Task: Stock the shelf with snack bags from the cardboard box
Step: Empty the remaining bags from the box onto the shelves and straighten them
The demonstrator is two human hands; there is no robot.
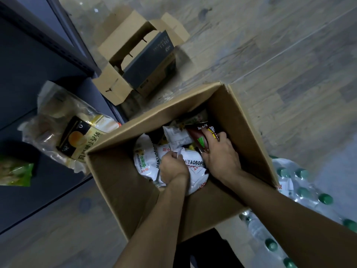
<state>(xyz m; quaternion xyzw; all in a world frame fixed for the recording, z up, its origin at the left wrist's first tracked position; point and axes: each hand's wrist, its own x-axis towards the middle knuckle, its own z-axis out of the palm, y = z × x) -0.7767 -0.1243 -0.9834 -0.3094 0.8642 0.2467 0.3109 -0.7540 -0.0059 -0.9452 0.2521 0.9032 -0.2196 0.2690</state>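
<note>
Inside cardboard box (123, 182): left hand (172, 167) grips white snack bag (195, 171); right hand (220, 153) grasps dark red bag (201, 134).

Legible print on the packaging
White snack bags (152, 161) in the cardboard box (119, 182) read "SHNYAOBOPIAN"; the dark carton (152, 57) reads "DELL"

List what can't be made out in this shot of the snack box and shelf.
- Head view, cardboard box: how many snack bags lie lower down; the top bags and both hands cover them.
- Left hand: its fingertips, curled into a white bag.
- Dark red bag: full label, hidden under the right hand.
- Green bag on the shelf: cut off by the left edge and blurred.
</note>
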